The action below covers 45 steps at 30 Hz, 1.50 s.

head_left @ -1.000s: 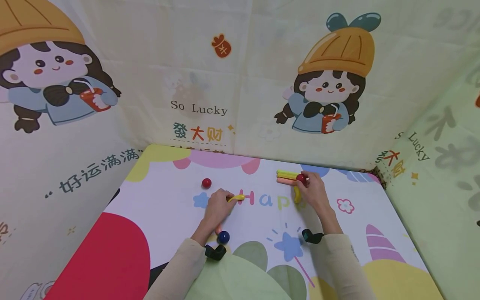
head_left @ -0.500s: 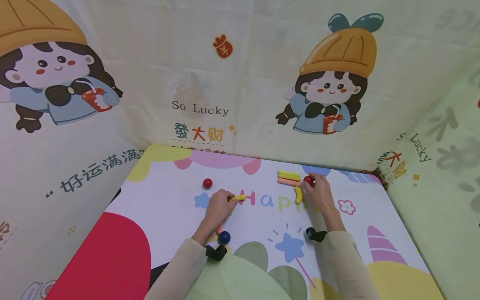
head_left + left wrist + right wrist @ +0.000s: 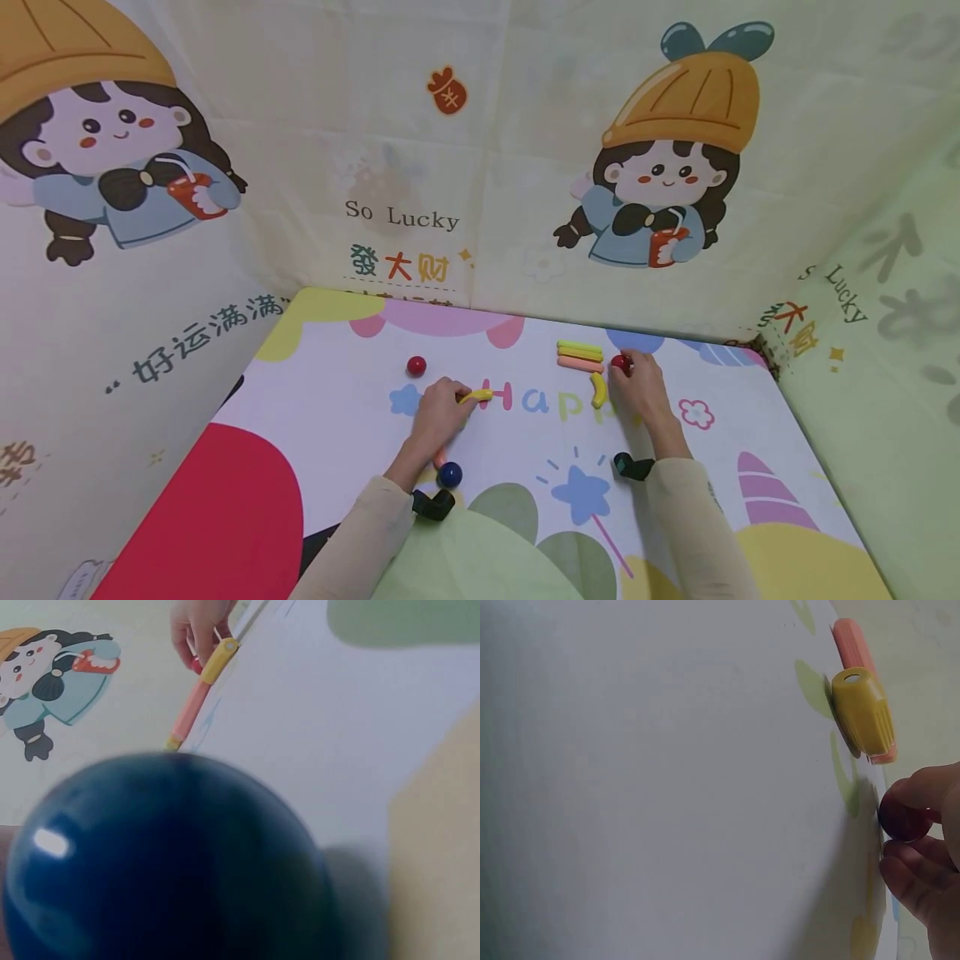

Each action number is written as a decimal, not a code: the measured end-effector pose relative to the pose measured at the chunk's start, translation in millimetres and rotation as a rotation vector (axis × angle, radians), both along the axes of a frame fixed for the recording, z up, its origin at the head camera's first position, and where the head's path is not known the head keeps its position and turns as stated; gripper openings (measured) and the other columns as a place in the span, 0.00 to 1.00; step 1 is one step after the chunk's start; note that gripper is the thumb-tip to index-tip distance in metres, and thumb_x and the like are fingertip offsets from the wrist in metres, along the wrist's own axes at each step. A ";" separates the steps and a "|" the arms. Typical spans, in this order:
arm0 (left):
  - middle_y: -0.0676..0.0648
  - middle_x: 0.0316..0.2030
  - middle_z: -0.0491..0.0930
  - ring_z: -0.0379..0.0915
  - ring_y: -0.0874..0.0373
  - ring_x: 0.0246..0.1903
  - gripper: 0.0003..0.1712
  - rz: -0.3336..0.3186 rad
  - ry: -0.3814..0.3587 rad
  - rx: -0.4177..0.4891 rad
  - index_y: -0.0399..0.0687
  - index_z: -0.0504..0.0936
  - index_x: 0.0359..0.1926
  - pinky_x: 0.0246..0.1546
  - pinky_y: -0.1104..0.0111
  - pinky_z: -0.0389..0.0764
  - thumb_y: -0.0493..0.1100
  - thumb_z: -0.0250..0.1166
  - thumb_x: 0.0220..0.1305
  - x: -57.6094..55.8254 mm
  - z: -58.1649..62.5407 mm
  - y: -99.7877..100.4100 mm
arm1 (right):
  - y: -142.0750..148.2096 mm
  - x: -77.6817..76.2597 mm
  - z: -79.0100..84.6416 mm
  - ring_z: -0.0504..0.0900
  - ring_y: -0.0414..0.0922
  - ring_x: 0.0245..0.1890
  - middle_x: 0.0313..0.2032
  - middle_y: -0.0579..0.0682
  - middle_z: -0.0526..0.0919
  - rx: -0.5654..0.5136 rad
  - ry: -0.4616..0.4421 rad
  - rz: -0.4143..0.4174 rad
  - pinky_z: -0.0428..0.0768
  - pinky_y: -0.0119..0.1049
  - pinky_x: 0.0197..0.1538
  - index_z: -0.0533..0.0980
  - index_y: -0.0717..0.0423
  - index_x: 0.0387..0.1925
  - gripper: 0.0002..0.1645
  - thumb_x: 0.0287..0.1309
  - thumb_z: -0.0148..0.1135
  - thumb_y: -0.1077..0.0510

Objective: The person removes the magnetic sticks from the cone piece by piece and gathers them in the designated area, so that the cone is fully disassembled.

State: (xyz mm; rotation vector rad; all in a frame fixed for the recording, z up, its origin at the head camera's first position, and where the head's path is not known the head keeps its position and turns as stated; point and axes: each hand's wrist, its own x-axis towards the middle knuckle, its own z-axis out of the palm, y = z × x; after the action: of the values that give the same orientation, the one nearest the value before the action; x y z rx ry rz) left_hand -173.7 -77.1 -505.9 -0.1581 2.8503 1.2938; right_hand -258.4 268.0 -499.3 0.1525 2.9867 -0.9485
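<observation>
In the head view my left hand (image 3: 438, 414) pinches one end of a yellow curved stick (image 3: 480, 395), low over the tabletop. A pink stick (image 3: 440, 457) shows partly from under that wrist, with a dark blue ball (image 3: 450, 475) at its near end. The blue ball (image 3: 165, 862) fills much of the left wrist view. My right hand (image 3: 643, 385) pinches a red ball (image 3: 621, 362) between thumb and fingers, at the table surface. Just left of it lie a second yellow curved stick (image 3: 598, 390) and a row of straight sticks, yellow (image 3: 580, 350) and pink (image 3: 580, 364).
Another red ball (image 3: 416, 366) lies beyond my left hand. The table (image 3: 337, 383) has a printed cover and meets printed cloth walls (image 3: 510, 250) at the back and sides. A black wrist-camera mount (image 3: 433, 504) sits at the left wrist, another mount (image 3: 633, 467) at the right.
My right hand has moved a little right with the red ball, away from the straight sticks. The left hand and its yellow curved stick stay nearly where they were.
</observation>
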 end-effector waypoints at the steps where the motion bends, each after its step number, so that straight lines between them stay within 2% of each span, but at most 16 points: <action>1: 0.45 0.40 0.80 0.75 0.54 0.38 0.14 0.001 0.000 0.003 0.42 0.88 0.45 0.46 0.62 0.84 0.45 0.71 0.62 0.0 0.3 0.0 | 0.3 -0.2 -0.5 0.70 0.61 0.60 0.62 0.66 0.67 0.003 0.000 0.002 0.78 0.56 0.62 0.64 0.61 0.70 0.33 0.70 0.58 0.53; 12: 0.44 0.41 0.80 0.74 0.54 0.37 0.14 0.001 0.002 -0.017 0.42 0.87 0.46 0.44 0.63 0.84 0.45 0.71 0.62 0.7 1.9 0.9 | 0.2 -2.6 -1.0 0.69 0.62 0.60 0.63 0.68 0.66 0.012 -0.004 -0.007 0.77 0.56 0.63 0.63 0.63 0.70 0.34 0.68 0.60 0.55; 45: 0.44 0.42 0.80 0.75 0.54 0.39 0.15 -0.010 -0.002 -0.010 0.43 0.87 0.47 0.46 0.63 0.84 0.46 0.71 0.63 -0.2 0.0 -0.3 | 1.9 0.2 -0.9 0.70 0.61 0.60 0.64 0.68 0.64 0.032 -0.028 -0.008 0.76 0.55 0.64 0.62 0.64 0.71 0.35 0.68 0.60 0.55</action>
State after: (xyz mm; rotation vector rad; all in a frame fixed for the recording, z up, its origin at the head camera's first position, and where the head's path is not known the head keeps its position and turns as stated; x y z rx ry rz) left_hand -173.9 -77.4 -505.9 -0.1448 2.8527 1.2767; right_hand -258.2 269.9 -500.2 0.1758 2.9789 -0.8921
